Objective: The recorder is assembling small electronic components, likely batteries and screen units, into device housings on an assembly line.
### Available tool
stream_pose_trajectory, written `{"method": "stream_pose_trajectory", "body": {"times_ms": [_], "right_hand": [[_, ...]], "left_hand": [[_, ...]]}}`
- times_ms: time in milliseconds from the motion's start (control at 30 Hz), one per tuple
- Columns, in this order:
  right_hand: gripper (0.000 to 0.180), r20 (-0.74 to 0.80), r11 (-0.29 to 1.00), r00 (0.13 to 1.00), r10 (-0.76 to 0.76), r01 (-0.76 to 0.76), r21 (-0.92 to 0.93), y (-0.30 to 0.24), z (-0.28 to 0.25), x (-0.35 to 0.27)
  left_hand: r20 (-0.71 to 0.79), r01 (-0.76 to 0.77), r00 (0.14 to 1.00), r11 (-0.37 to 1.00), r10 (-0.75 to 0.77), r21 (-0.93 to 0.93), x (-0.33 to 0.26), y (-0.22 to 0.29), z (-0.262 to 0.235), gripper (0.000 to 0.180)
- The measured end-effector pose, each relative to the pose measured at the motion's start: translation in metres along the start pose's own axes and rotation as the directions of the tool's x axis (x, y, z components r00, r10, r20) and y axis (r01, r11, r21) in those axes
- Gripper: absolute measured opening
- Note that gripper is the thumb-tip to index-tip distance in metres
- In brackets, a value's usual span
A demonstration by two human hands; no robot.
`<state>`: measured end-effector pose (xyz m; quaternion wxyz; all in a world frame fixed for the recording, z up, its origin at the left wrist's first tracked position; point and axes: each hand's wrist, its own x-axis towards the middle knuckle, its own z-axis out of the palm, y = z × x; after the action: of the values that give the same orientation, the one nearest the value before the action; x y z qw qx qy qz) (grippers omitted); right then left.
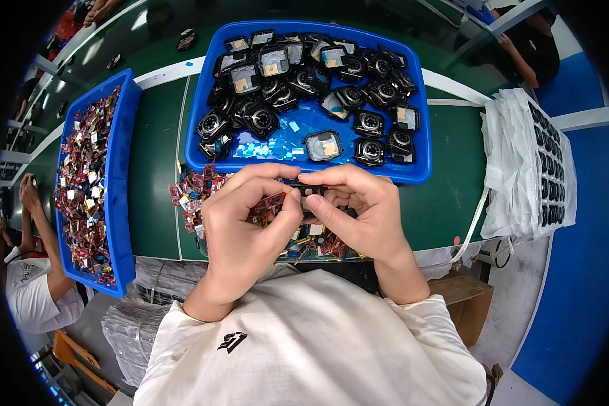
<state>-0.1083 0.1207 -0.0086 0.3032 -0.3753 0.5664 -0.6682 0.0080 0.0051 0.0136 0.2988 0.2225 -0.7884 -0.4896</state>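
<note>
My left hand [245,211] and my right hand [364,203] meet at the front of the green table, fingers closed on a small black smartwatch case [309,191]. Both thumbs press against its near side, and my fingers cover most of it. Just beneath my hands lies a loose pile of small red and yellow electronic parts [196,181]. Beyond my fingertips stands a blue bin [426,145] holding many black watch cases. One grey-framed watch case [323,146] lies in its near part, beside scattered shiny blue-white film pieces [267,147].
At the left, a long blue bin [118,189] brims with small red electronic parts. Stacked white trays [521,162] of black parts stand at the right. A cardboard box [470,304] sits below the table. Other people work at the left and far right.
</note>
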Motion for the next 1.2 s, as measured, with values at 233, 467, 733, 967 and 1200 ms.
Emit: {"method": "stream_pose_trajectory", "body": {"times_ms": [233, 467, 733, 967, 1200], "right_hand": [[0.016, -0.111, 0.989, 0.985, -0.132, 0.124, -0.080, 0.004, -0.004, 0.000], [0.013, -0.187, 0.999, 0.981, -0.042, 0.037, -0.026, -0.002, -0.004, -0.001], [0.014, -0.202, 1.000, 0.979, -0.004, 0.006, 0.011, -0.007, -0.003, 0.003], [0.013, -0.173, 0.998, 0.983, -0.057, 0.060, 0.010, 0.002, -0.004, 0.001], [0.018, -0.113, 0.946, 0.957, -0.268, 0.239, -0.218, 0.004, -0.004, 0.002]], "left_hand": [[0.015, -0.148, 0.989, 0.987, 0.147, 0.068, 0.000, 0.001, 0.002, 0.010], [-0.016, -0.036, 0.999, 0.986, 0.034, -0.165, -0.005, -0.001, 0.001, 0.012], [0.014, -0.060, 0.998, 0.989, 0.062, -0.133, -0.008, 0.003, -0.004, 0.010], [0.220, 0.238, 0.962, 0.894, -0.162, -0.380, -0.011, 0.001, -0.007, 0.005], [0.245, 0.359, 0.931, 0.789, -0.269, -0.499, -0.013, -0.003, -0.004, 0.008]]}}
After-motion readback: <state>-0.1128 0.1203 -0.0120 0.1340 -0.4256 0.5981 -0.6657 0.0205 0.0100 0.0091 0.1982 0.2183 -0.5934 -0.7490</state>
